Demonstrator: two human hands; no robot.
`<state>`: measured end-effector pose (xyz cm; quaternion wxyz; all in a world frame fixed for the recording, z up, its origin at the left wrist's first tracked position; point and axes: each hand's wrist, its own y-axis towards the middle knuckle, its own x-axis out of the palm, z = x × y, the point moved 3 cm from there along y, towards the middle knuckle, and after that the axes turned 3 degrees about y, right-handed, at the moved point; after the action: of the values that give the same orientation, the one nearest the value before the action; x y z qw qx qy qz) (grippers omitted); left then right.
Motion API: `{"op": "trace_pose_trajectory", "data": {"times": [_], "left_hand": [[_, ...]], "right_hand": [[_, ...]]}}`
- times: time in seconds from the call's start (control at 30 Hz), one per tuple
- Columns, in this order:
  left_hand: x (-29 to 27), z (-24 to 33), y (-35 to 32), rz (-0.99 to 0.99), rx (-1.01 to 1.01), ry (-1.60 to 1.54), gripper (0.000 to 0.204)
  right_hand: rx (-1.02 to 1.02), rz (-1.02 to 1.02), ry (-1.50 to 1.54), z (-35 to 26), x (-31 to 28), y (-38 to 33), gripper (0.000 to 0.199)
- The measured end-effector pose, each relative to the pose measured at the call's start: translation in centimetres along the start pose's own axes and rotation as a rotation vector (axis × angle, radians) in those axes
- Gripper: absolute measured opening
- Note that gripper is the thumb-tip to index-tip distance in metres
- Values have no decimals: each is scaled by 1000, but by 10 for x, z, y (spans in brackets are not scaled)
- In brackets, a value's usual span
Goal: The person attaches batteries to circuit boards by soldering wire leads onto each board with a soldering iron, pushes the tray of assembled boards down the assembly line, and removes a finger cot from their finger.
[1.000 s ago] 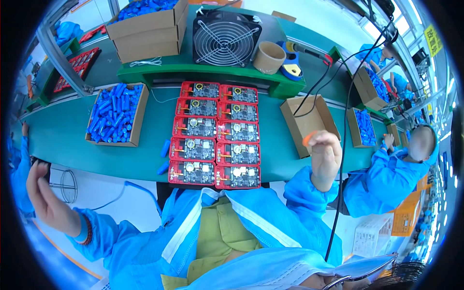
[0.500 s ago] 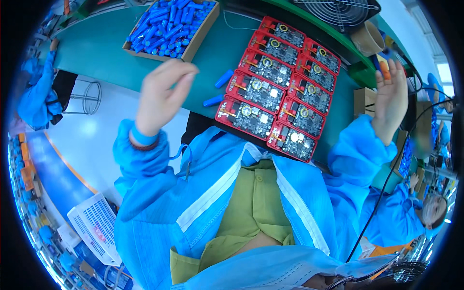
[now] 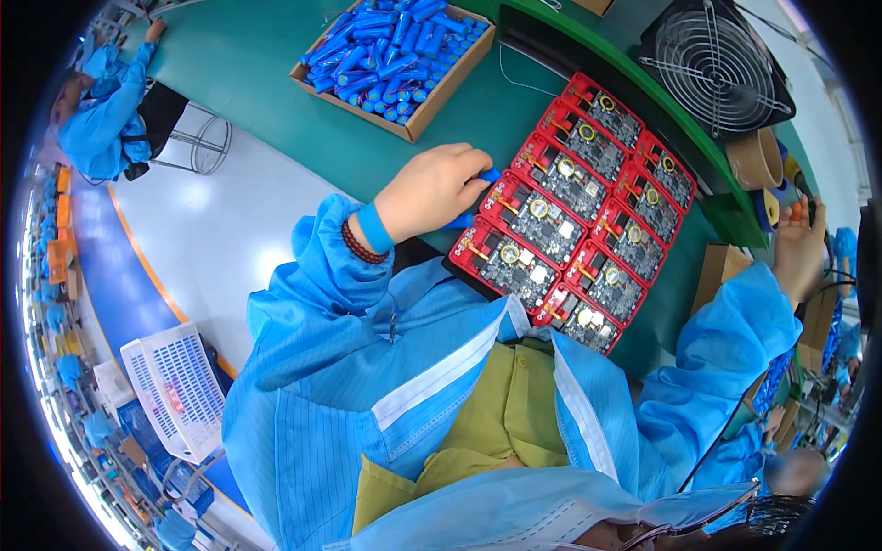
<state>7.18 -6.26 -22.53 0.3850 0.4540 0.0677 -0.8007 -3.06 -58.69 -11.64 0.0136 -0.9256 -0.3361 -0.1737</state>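
Nearest, a blue work jacket (image 3: 331, 404) is hanging open over an olive shirt (image 3: 505, 404), its sleeves reaching toward the bench (image 3: 248, 55). At the bench's near edge, the left hand (image 3: 432, 191) is keeping its fingers bent, thumb and fingertips meeting at a blue cylindrical battery cell (image 3: 491, 174); whether they are truly gripping it, I cannot tell. A second blue cell (image 3: 460, 221) is lying just below that hand, partly hidden. Both cells are lying beside the left column of ten red plastic cases (image 3: 548, 220), which are sitting in two columns of five, each holding a dark circuit board. Off to the right, the right hand (image 3: 797, 246) is showing orange on one fingertip and bent, blurred fingers beside the soldering-iron stand (image 3: 770, 211); I cannot tell if it is gripping anything. Beyond the left hand, a cardboard box (image 3: 452, 90) is holding a heap of blue cells. Behind the cases, a green shelf (image 3: 735, 213) is running along, with a brown tube-shaped container (image 3: 755, 158) and a black fan (image 3: 717, 66) standing on it. Farther left, a co-worker (image 3: 106, 133) in blue is sitting at the bench.
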Motion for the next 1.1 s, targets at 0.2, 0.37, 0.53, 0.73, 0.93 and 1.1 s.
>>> {"op": "trace_pose_trajectory", "data": {"times": [0.2,0.37,0.53,0.73,0.93,1.1], "left_hand": [[-35,3,4,99,46,71,12],[-112,-20,19,400,11,242,9],[-141,-66,50,408,6,485,9],[-132,-109,86,286,10,703,14],[-120,-118,91,288,-44,797,21],[-141,-100,78,467,-58,692,24]], "right_hand": [[42,-34,-246,0,-1,22,44],[-45,-50,-347,-27,-31,12,46],[-243,79,-261,-57,-49,-52,32],[-107,-447,40,-43,5,-176,31],[-84,-674,-185,11,41,-240,39],[-76,-838,-302,14,91,-249,38]]}}
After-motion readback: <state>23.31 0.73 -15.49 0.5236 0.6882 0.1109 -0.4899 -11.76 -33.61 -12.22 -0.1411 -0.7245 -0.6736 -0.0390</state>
